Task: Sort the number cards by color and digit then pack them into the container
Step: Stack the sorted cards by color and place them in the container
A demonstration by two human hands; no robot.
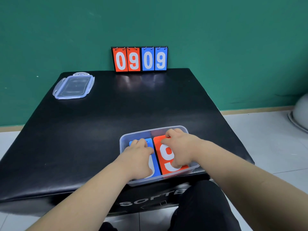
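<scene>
A clear plastic container (pixel 184 129) sits at the near edge of the black table. Inside it lie two card stacks side by side: blue cards (pixel 156 164) on the left and red cards (pixel 162 160) on the right, the top red one showing a white 9. My left hand (pixel 139 155) rests on the blue stack with fingers curled over its far end, hiding most of its digit. My right hand (pixel 179 147) grips the red stack, fingers curled at its far edge and thumb near its lower part.
The container's clear lid (pixel 74 86) lies at the table's far left corner. A flip scoreboard (pixel 139 59) reading 0 9 in red and 0 9 in blue stands against the green wall. A grey object (pixel 300 112) sits on the floor at right.
</scene>
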